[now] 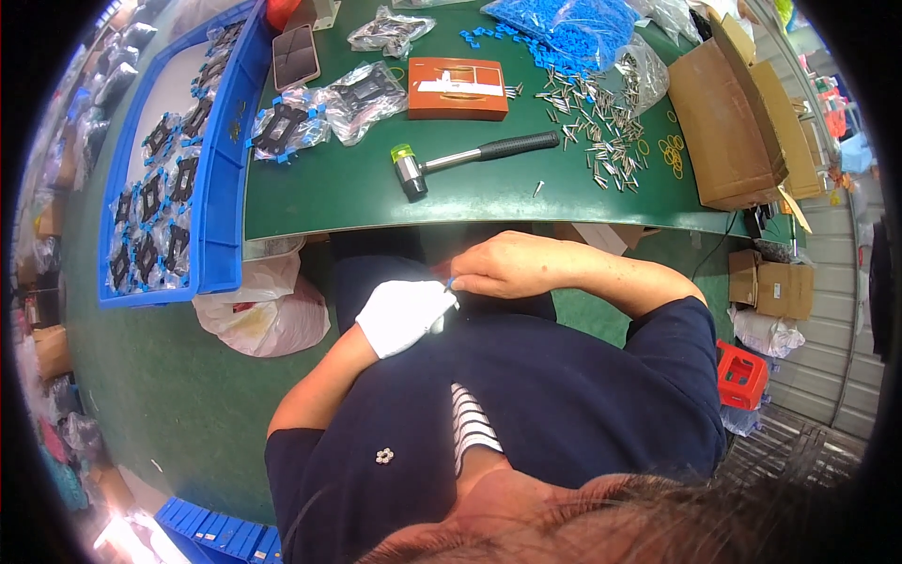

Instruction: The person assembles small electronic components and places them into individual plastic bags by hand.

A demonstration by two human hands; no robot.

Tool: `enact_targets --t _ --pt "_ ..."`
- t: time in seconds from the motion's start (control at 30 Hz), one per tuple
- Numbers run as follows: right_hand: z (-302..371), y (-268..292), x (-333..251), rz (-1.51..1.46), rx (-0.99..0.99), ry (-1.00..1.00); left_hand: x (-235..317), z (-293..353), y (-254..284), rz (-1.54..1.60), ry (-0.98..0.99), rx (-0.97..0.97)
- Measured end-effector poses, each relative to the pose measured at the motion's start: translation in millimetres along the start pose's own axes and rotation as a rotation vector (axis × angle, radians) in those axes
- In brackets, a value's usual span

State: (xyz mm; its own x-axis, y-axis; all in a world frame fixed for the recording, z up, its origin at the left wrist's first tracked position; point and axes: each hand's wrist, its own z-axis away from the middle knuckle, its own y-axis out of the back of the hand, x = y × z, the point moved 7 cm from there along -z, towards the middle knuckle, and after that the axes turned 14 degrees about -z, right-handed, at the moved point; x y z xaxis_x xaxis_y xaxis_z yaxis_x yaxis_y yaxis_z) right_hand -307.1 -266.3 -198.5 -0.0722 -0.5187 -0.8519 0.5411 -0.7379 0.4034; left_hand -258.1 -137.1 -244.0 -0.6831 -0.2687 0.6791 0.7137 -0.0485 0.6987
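Observation:
Over my lap, in front of the table edge, my two hands meet. My left hand (404, 316), in a white glove, is closed with its fingertips against the right one. Bare and pinching, my right hand (505, 266) grips a small blue plastic piece (451, 283) between the two hands; most of it is hidden by fingers. On the green table (329, 202) ahead lies a mallet (470, 156) with a black grip and a yellow-green and black head. Beyond it sits an orange-brown block (458, 105) with slots. Loose silver screw-like pins (601, 132) are scattered to its right.
A blue tray (225, 226) at left holds several bagged black parts. Another bagged black part (282, 127) and a phone (296, 58) lie beside it. Blue plastic pieces (583, 33) spill from a bag at the back. Yellow rubber bands (672, 155) lie near an open cardboard box (719, 132).

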Motion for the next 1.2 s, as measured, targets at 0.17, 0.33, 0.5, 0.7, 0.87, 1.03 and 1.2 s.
enact_targets --t 0.17,0.33,0.5,0.7,0.87,1.03,1.2 --pt "-2.1 -4.6 -0.7 0.0 0.0 0.03 0.7 1.1 -2.4 0.016 0.03 -0.016" --pt "-1.1 -8.2 -0.1 -0.009 -0.014 0.03 0.5 0.6 -10.0 0.007 -0.021 0.0" --pt "-2.8 -12.8 -6.7 0.016 -0.084 0.01 -0.3 4.7 -19.9 0.102 0.043 -0.038" --pt "-13.3 -15.7 17.9 -0.291 -0.221 -0.178 -1.7 6.7 -13.7 0.282 0.123 -0.073" --pt "-26.6 -43.6 40.3 -0.839 -0.347 -0.272 -14.2 14.4 -9.2 0.817 0.196 -0.037" --pt "-20.4 1.1 18.6 -0.717 -0.014 -0.051 -34.6 16.2 25.1 0.756 0.17 -0.017" --pt "31.2 85.2 8.4 -0.136 0.583 0.025 -49.5 21.8 61.6 0.908 -0.018 0.187"
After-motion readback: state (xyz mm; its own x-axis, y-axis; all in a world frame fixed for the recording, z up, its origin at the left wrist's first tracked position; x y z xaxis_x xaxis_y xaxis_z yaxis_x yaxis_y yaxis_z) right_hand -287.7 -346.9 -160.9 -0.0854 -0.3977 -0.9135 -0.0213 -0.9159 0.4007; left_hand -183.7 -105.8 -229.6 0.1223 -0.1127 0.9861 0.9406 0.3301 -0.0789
